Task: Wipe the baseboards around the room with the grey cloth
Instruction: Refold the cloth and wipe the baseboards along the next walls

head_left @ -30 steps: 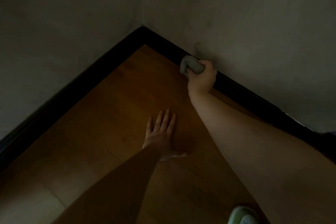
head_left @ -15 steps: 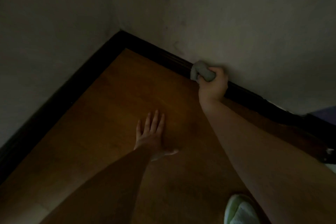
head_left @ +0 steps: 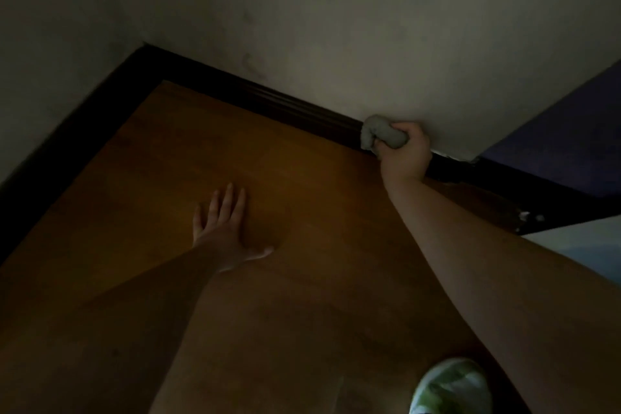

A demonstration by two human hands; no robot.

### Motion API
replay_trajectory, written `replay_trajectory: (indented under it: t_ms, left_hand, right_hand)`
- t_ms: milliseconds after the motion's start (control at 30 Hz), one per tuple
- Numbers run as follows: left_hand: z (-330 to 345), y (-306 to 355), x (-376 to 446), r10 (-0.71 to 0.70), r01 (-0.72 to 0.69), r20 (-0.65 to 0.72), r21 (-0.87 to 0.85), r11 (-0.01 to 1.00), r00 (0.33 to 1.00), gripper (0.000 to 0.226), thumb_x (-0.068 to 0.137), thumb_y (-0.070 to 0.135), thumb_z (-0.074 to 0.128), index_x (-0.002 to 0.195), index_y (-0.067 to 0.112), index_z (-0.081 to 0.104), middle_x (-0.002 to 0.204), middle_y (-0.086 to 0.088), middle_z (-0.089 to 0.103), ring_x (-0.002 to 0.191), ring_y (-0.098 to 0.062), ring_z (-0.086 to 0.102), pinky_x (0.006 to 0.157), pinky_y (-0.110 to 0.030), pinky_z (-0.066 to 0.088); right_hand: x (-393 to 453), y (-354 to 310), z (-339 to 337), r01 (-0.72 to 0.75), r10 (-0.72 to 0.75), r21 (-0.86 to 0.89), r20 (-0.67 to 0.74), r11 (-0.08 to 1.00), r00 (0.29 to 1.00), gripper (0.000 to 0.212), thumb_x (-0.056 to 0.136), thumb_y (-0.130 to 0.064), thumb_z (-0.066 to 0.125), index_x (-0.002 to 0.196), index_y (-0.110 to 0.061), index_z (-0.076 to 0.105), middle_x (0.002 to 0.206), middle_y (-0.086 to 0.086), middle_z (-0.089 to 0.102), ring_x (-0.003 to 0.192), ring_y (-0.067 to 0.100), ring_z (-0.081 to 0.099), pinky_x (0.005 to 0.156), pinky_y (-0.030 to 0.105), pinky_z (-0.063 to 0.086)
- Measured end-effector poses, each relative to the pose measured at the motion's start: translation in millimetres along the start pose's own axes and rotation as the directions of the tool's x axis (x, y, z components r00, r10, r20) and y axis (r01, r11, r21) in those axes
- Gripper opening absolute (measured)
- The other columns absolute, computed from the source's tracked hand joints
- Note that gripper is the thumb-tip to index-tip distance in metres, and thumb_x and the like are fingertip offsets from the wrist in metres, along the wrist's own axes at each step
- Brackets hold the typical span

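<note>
A dark baseboard (head_left: 275,101) runs along the foot of two pale walls and meets in a corner at the upper left. My right hand (head_left: 405,158) grips a bunched grey cloth (head_left: 381,134) and holds it against the top of the baseboard on the right-hand wall. My left hand (head_left: 225,222) lies flat on the wooden floor with its fingers straight and spread, well clear of the baseboard.
The wooden floor (head_left: 235,151) fills the middle of the view. A dark blue surface (head_left: 568,138) adjoins the wall at the right, with a pale patch (head_left: 584,242) below it. A green and white shoe (head_left: 450,386) shows at the bottom edge.
My right hand has slid the cloth along the baseboard to the right, away from the corner. The view has shifted right with it. My left hand stays flat on the floor.
</note>
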State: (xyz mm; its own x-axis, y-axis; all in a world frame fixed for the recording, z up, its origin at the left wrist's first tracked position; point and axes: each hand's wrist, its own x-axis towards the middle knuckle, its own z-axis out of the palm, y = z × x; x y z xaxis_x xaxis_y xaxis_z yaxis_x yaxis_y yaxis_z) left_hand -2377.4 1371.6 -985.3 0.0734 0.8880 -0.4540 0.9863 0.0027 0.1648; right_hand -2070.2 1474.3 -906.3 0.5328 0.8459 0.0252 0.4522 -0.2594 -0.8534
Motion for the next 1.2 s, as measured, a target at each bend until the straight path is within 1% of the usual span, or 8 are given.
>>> replay_trajectory:
  t_ms: [100, 167, 267, 500, 667, 833, 967, 1200]
  left_hand:
    - [-3.9, 4.0, 2.4, -0.023, 0.021, 0.038, 0.045, 0.999, 0.999, 0.134, 0.065, 0.092, 0.053, 0.153, 0.029, -0.025, 0.161, -0.001, -0.032, 0.15, -0.024, -0.025, 0.121, -0.053, -0.005]
    - [-15.2, 13.0, 2.7, -0.007, -0.004, 0.071, 0.159, 0.987, 0.997, 0.132, 0.069, 0.09, 0.051, 0.155, 0.023, -0.022, 0.163, -0.006, -0.027, 0.151, -0.029, -0.02, 0.121, -0.053, 0.0]
    - [-30.6, 46.6, -8.6, 0.164, -0.191, 0.113, 0.301, 0.934, 0.98, 0.118, 0.08, 0.082, 0.049, 0.156, 0.023, -0.02, 0.166, -0.003, -0.019, 0.153, -0.025, -0.015, 0.121, -0.053, 0.002]
    - [0.6, 171.2, -24.4, 0.422, -0.46, 0.198, 0.234, 0.856, 0.885, 0.123, 0.074, 0.084, 0.055, 0.158, 0.027, -0.015, 0.166, -0.001, -0.017, 0.154, -0.021, -0.008, 0.123, -0.05, 0.002]
    - [21.8, 203.1, -32.2, 0.35, -0.397, 0.218, 0.235, 0.887, 0.911, 0.129, 0.073, 0.083, 0.059, 0.156, 0.025, -0.021, 0.163, -0.006, -0.027, 0.152, -0.027, -0.018, 0.123, -0.051, 0.004]
    - [10.9, 197.8, -35.2, 0.358, -0.414, 0.243, 0.248, 0.876, 0.902, 0.121, 0.078, 0.074, 0.063, 0.158, 0.026, -0.016, 0.165, -0.003, -0.022, 0.153, -0.024, -0.013, 0.123, -0.048, 0.009]
    - [10.2, 197.9, -35.1, 0.351, -0.407, 0.241, 0.249, 0.879, 0.905, 0.121, 0.08, 0.069, 0.065, 0.157, 0.025, -0.017, 0.165, -0.004, -0.023, 0.153, -0.025, -0.013, 0.122, -0.049, 0.01]
    - [11.0, 205.9, -36.2, 0.323, -0.39, 0.259, 0.274, 0.879, 0.91, 0.12, 0.082, 0.063, 0.067, 0.157, 0.022, -0.017, 0.164, -0.007, -0.024, 0.152, -0.03, -0.014, 0.122, -0.054, 0.013]
  right_hand:
    - [4.1, 4.5, -3.6, -0.014, 0.013, 0.034, 0.024, 0.999, 1.0, 0.027, 0.077, -0.01, 0.074, 0.088, -0.03, 0.059, 0.111, 0.004, 0.061, 0.094, 0.015, 0.06, 0.086, 0.034, 0.055]
    - [7.2, 3.9, -7.6, -0.035, 0.034, 0.04, 0.03, 0.999, 0.999, 0.026, 0.077, -0.012, 0.075, 0.088, -0.03, 0.059, 0.11, 0.005, 0.062, 0.095, 0.017, 0.06, 0.086, 0.036, 0.055]
    - [9.6, 10.6, -23.8, -0.059, 0.058, 0.031, 0.039, 0.998, 0.998, 0.023, 0.079, -0.015, 0.074, 0.089, -0.028, 0.058, 0.11, 0.004, 0.062, 0.097, 0.017, 0.06, 0.086, 0.033, 0.054]
    - [12.9, 33.8, -52.8, -0.052, 0.053, 0.021, -0.008, 0.998, 0.999, 0.023, 0.08, -0.012, 0.075, 0.098, -0.021, 0.064, 0.112, 0.005, 0.059, 0.098, 0.017, 0.057, 0.082, 0.031, 0.052]
    - [11.9, 40.5, -63.1, -0.06, 0.06, 0.007, -0.052, 0.998, 0.997, 0.026, 0.077, -0.012, 0.076, 0.099, -0.02, 0.065, 0.112, 0.004, 0.058, 0.099, 0.018, 0.058, 0.085, 0.034, 0.052]
    - [19.1, 49.4, -104.0, -0.174, 0.17, -0.049, -0.071, 0.984, 0.983, 0.022, 0.078, -0.018, 0.075, 0.095, -0.026, 0.064, 0.112, 0.005, 0.062, 0.099, 0.021, 0.061, 0.086, 0.035, 0.053]
    - [24.6, 58.4, -115.9, -0.197, 0.192, -0.073, -0.062, 0.978, 0.979, 0.025, 0.077, -0.022, 0.076, 0.095, -0.031, 0.062, 0.112, 0.005, 0.064, 0.101, 0.022, 0.062, 0.085, 0.033, 0.053]
    - [5.9, 65.9, -125.9, -0.3, 0.291, -0.033, -0.165, 0.953, 0.942, 0.026, 0.084, -0.019, 0.068, 0.108, -0.021, 0.062, 0.121, 0.008, 0.054, 0.103, 0.024, 0.058, 0.082, 0.031, 0.048]
